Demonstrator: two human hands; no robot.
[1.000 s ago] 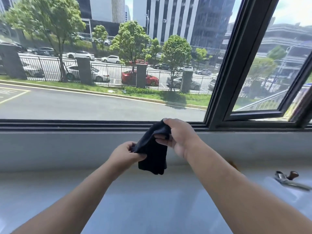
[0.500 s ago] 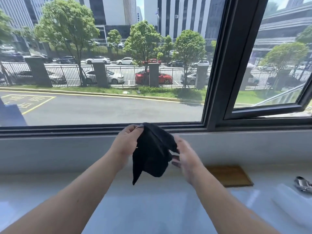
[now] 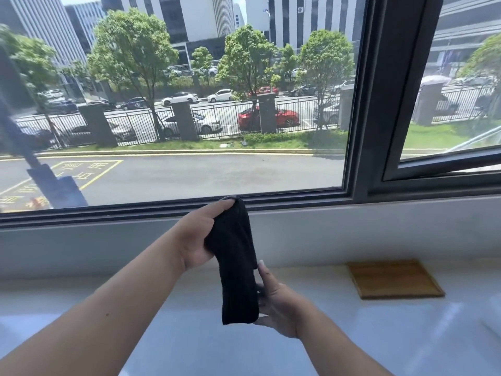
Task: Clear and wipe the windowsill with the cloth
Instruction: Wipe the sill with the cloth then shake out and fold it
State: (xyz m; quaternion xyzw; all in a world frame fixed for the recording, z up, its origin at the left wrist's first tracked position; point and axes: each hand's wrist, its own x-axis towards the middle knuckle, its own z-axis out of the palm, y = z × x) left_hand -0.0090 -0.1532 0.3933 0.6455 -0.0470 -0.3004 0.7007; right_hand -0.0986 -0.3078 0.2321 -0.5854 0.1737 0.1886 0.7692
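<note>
A black cloth (image 3: 235,261) hangs folded into a long strip above the white windowsill (image 3: 135,308). My left hand (image 3: 196,234) grips its upper end, level with the bottom of the window frame. My right hand (image 3: 273,302) holds the lower end from the right side, fingers wrapped behind the cloth. Both hands are in the air, clear of the sill surface.
A flat brown wooden mat (image 3: 393,278) lies on the sill to the right, against the low white wall under the window. A dark window frame (image 3: 360,104) rises behind, with an open sash at the right. A pale object (image 3: 494,316) shows at the right edge.
The cloth has gone from a bunched bundle to a long hanging strip. My left hand has risen to its top end and my right hand has dropped to its bottom end. The view shifted left.
</note>
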